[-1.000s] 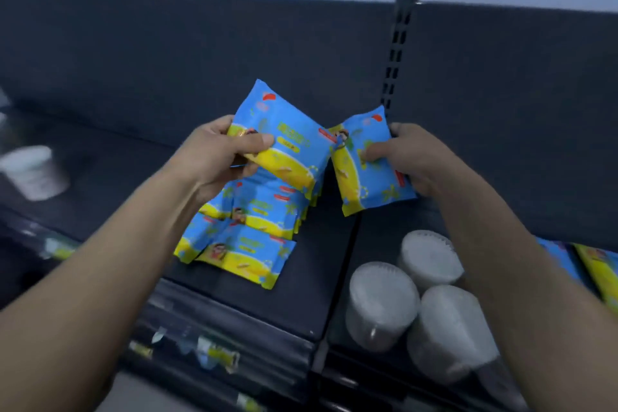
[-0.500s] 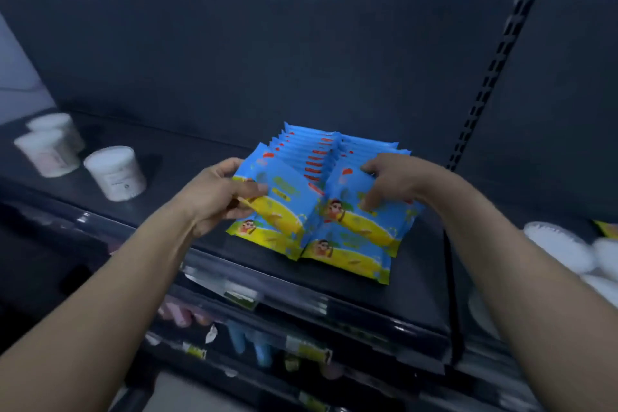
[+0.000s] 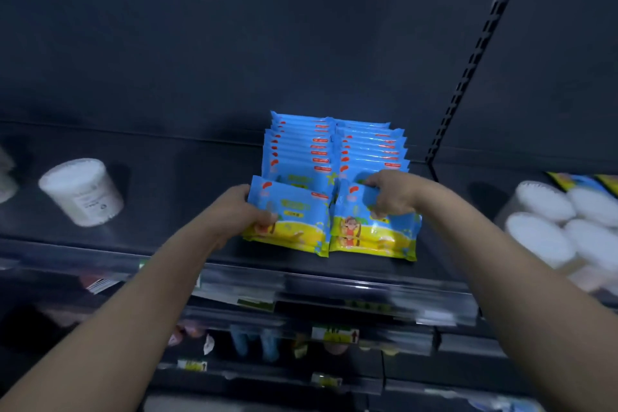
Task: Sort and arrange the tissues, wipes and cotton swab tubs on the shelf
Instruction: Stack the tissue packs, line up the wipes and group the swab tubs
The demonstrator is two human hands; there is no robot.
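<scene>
Two glossy rectangular wipe packs (image 3: 296,211), one pinched in left hand (image 3: 239,212), one in right hand (image 3: 393,196).

The left pack (image 3: 294,211) and right pack (image 3: 378,231), tilted before, now stand upright.

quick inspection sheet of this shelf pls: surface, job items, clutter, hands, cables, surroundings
surface: dark shelf, flat, with a clear strip along the front edge
job's things: two rows of wipe packs, blue and yellow, side by side; one white swab tub alone to the left; a cluster of white tubs at right, blurred; more packs behind that cluster
clutter: nothing seen
hands: left hand grips the front left pack; right hand grips the front right pack
cables: nothing seen
surroundings: dark back panel, slotted upright, lower shelves with price labels, blurred
</scene>
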